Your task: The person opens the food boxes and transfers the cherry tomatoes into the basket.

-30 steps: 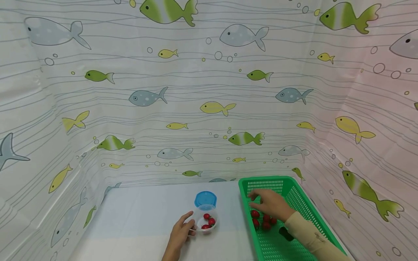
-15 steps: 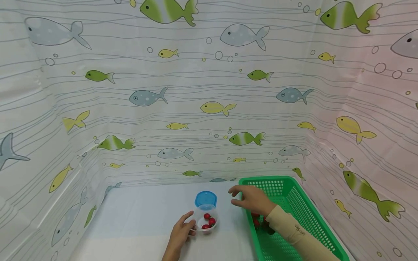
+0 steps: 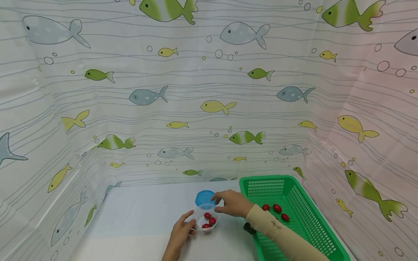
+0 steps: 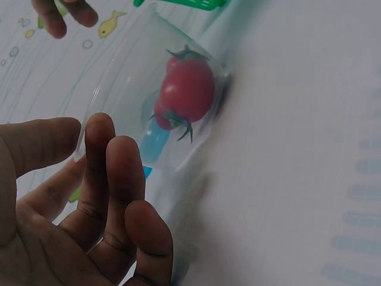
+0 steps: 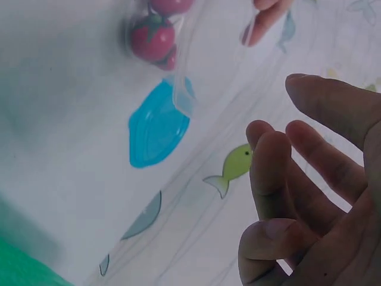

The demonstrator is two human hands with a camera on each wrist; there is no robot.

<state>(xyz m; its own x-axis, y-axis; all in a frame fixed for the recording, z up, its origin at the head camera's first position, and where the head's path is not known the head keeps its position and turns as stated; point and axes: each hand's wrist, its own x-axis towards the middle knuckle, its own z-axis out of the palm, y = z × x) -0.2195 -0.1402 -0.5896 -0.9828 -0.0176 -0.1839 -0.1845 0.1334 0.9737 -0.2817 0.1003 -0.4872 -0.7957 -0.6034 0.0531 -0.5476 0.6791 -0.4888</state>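
A clear round plastic container (image 3: 200, 222) with several small red tomatoes (image 3: 212, 220) inside stands at the front middle of the table. My left hand (image 3: 181, 228) holds it at its left side, thumb and fingertips at the rim in the left wrist view. My right hand (image 3: 232, 203) hovers above its right side, between it and the green basket. Loosely curved fingers (image 5: 271, 173) and an apart thumb show nothing between them in the right wrist view. Just behind the container lies a blue plastic lid (image 3: 204, 197), partly seen through the clear wall.
On the right stands a green perforated basket (image 3: 242, 181) with several red tomatoes (image 3: 277, 208) on its bottom; my right sleeve (image 3: 274, 224) crosses its left rim. A fish-patterned curtain (image 3: 196, 72) surrounds the white table (image 3: 140, 214) at the back and sides.
My right hand has come out of the green basket and moved left over its rim to the container. My left hand has stayed at the container's side.
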